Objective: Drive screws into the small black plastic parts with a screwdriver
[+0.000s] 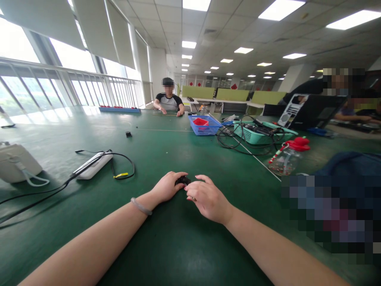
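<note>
Both my hands meet over the green tabletop in the middle of the head view. My left hand, with a pale bangle at the wrist, is closed around a small black object whose kind I cannot make out. From the right, my right hand reaches to the same object, with its fingers bent and the thumb and fingertips close together at its near side. Whatever those fingertips pinch is too small to name. Farther off to the left lies another small black piece.
On the left lie a white power bank with black cables and a white case. A blue basket, a green basket with cables and a red-lidded bottle stand right. A person sits across the table.
</note>
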Demonstrator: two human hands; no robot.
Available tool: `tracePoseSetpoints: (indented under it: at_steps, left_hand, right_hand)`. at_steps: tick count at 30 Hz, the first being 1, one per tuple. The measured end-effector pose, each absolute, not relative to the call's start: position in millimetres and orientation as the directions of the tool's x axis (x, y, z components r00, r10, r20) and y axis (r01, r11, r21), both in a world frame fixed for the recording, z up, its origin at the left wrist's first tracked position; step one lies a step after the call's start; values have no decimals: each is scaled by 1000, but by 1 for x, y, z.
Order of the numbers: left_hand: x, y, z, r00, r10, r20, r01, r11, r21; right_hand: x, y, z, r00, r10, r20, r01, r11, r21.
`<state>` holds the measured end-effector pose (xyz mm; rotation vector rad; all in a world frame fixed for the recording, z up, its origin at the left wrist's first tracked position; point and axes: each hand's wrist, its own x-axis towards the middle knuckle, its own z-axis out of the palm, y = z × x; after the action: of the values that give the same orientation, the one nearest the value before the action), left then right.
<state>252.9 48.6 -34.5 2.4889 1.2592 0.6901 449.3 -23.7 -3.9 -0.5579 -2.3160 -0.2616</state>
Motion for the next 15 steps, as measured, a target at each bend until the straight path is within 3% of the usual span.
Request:
tracePoseSetpoints:
  at_steps: [15]
  left_hand:
    - [252, 49, -37, 513, 801, 308, 673, -598, 434]
  right_hand:
    - [452, -24, -4, -627, 283, 726, 484, 871, 79]
